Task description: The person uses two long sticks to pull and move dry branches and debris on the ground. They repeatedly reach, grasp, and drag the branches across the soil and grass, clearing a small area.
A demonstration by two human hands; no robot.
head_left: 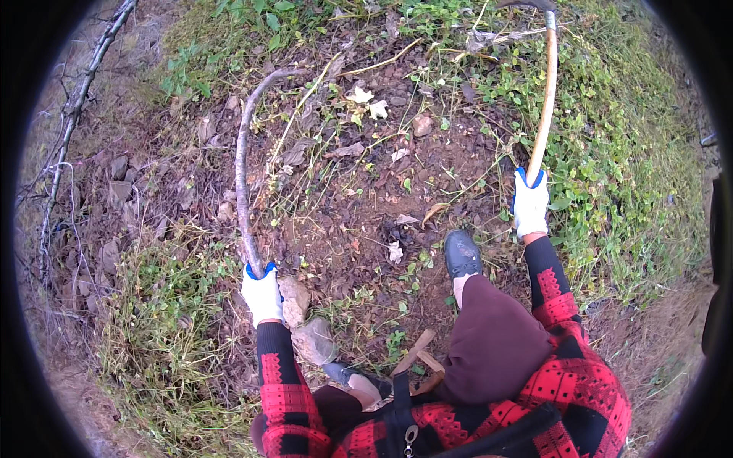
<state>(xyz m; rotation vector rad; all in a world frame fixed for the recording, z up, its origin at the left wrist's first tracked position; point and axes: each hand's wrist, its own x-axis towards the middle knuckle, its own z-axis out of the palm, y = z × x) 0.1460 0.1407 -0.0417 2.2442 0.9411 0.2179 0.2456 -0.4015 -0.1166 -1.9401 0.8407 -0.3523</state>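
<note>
My left hand [262,298], in a white glove with blue trim, is closed around the lower end of a curved, bark-covered stick [242,156]. That stick rises away from me and hooks to the right at its far end. On the right, my gloved right hand [531,206] grips the pale wooden handle of a long-handled sickle [547,95]. The sickle's dark curved blade [527,4] is at the top rim, partly cut off. Between the two lies brown soil [374,198] with dry leaves, vines and two pale yellow flowers [369,103].
Two large stones [313,340] lie below my left hand by my left shoe [355,375]. My right shoe [462,254] stands on the soil. Green weeds [603,175] cover the right side. A bare thorny branch [72,114] stands at far left. A crossed wooden piece [418,360] hangs by my waist.
</note>
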